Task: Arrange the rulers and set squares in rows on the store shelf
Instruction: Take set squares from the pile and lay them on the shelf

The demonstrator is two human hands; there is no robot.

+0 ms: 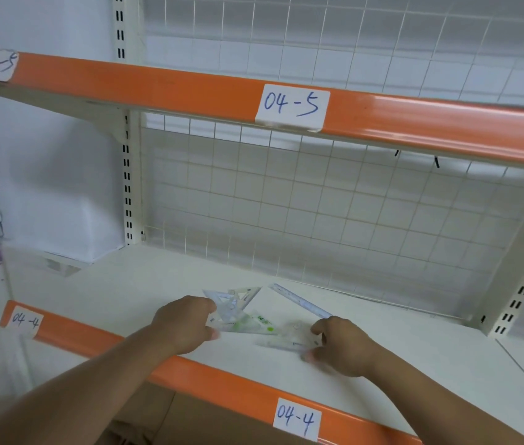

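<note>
Here, in the head view, a white shelf [126, 290] with an orange front edge [222, 387] labelled "04-4" sits below another shelf [158, 81] marked "04-5", with a wire grid [318, 203] behind. Clear set squares [238, 303], some with green print, lie overlapped near the shelf front, and a clear ruler [299, 303] angles away beside them. The left hand [187, 322] pinches the set squares' near edge with curled fingers. The right hand [341, 345] curls thumb and fingers around a blurred clear strip [283, 343].

Motion blur over the right hand [345, 346] fingertips [308, 356] and the clear ruler [281, 343] there.
</note>
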